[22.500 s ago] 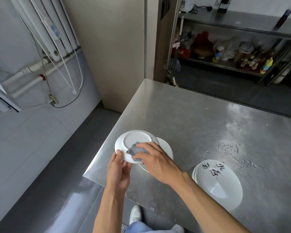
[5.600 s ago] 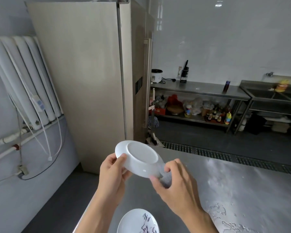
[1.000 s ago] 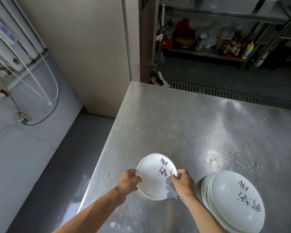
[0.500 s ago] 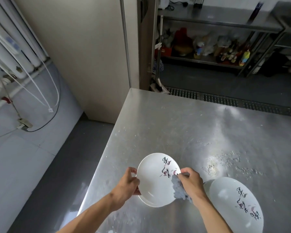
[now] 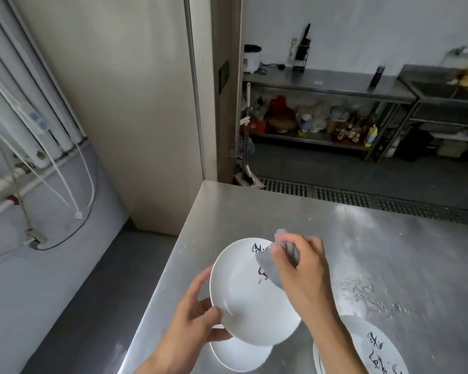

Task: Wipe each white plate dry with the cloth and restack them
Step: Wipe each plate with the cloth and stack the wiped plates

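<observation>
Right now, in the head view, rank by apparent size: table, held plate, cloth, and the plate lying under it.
1. table
2. held plate
3. cloth, partly bunched in the right hand
lower plate: mostly hidden by the held one, so unranked.

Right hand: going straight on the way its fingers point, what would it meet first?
Likely the far rim of the plate under its cloth; past that the table, though depth is unclear.

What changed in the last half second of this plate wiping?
The right hand slid the cloth up the plate, from its right edge onto its black marks. The left hand still grips the left rim; the stack stays at right.
</observation>
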The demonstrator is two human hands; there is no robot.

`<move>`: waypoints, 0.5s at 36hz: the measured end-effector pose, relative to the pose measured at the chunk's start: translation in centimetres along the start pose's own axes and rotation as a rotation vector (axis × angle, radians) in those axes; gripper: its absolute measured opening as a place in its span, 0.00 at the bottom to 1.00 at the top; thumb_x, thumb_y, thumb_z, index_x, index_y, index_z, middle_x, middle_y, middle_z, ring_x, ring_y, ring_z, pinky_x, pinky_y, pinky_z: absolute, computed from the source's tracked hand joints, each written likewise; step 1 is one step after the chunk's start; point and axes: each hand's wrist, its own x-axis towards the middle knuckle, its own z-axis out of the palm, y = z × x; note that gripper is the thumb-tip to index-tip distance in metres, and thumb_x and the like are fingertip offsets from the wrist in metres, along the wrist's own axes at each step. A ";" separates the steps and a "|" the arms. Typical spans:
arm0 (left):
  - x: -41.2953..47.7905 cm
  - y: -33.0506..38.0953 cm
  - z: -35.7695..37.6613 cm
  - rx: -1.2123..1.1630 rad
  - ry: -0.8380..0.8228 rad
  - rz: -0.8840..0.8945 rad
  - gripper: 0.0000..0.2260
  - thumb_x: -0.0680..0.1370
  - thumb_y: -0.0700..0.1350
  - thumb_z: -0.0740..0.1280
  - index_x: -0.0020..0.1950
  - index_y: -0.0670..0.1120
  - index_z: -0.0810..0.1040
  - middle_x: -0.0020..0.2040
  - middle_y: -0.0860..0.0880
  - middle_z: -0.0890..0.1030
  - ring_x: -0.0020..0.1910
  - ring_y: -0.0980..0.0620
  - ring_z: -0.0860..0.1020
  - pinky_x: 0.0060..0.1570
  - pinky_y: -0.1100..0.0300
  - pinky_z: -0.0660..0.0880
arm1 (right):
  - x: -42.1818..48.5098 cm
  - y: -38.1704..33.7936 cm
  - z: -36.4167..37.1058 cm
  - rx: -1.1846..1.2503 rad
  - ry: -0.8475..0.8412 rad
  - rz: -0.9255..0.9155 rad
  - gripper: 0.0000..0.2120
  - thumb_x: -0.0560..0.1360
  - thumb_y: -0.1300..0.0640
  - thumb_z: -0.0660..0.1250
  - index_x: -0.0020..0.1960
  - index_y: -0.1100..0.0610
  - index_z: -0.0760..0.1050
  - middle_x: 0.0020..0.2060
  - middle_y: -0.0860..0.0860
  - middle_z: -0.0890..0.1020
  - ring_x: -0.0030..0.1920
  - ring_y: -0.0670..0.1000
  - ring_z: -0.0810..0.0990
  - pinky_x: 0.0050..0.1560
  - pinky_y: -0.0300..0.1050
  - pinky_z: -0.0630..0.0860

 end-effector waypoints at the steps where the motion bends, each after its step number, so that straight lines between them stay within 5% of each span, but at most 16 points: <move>1: -0.3 0.1 0.2 -0.006 0.007 0.011 0.36 0.67 0.43 0.68 0.72 0.69 0.71 0.55 0.37 0.85 0.55 0.37 0.85 0.50 0.47 0.84 | -0.4 -0.8 0.0 0.010 -0.034 -0.004 0.08 0.76 0.52 0.71 0.53 0.40 0.79 0.54 0.41 0.70 0.53 0.36 0.77 0.50 0.20 0.66; 6: -1.6 0.3 0.9 -0.017 0.012 0.058 0.36 0.69 0.39 0.66 0.72 0.69 0.73 0.53 0.35 0.85 0.51 0.38 0.85 0.49 0.45 0.84 | -3.1 -2.9 0.6 -0.098 -0.211 -0.113 0.25 0.73 0.56 0.73 0.68 0.42 0.74 0.63 0.38 0.67 0.59 0.34 0.73 0.58 0.24 0.66; 11: -2.9 0.9 1.2 -0.027 0.060 0.100 0.34 0.69 0.39 0.66 0.67 0.70 0.76 0.54 0.39 0.87 0.54 0.39 0.86 0.50 0.42 0.85 | -5.7 -3.9 0.7 -0.124 -0.447 -0.310 0.22 0.71 0.52 0.72 0.64 0.42 0.79 0.60 0.33 0.72 0.57 0.36 0.75 0.59 0.28 0.69; 18: -4.6 1.2 0.8 -0.052 0.102 0.106 0.34 0.67 0.38 0.65 0.66 0.69 0.79 0.51 0.34 0.85 0.52 0.31 0.83 0.50 0.39 0.84 | -6.8 -3.1 -1.3 -0.433 -0.190 -0.407 0.14 0.64 0.55 0.77 0.49 0.47 0.82 0.48 0.42 0.81 0.46 0.49 0.81 0.46 0.42 0.79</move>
